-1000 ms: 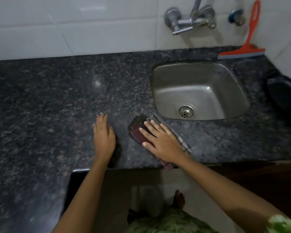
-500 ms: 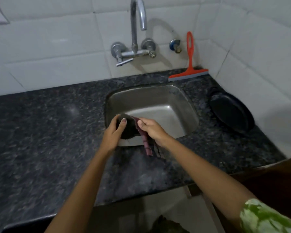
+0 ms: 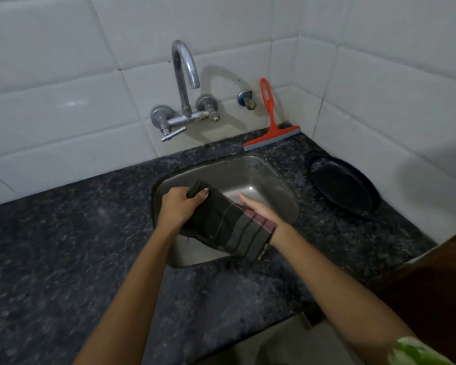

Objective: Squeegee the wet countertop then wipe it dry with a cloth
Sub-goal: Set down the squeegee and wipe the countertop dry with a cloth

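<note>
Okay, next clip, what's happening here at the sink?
A person holds a dark striped cloth over the steel sink. The left hand grips its upper end; the right hand lies open against the cloth's far side, fingers extended. The orange squeegee leans against the tiled wall behind the sink, untouched. A black pan sits on the granite countertop to the right. No water is visibly running.

sink (image 3: 271, 185): steel | faucet (image 3: 185, 83): chrome, wall-mounted | pan (image 3: 344, 189): black, right of sink
</note>
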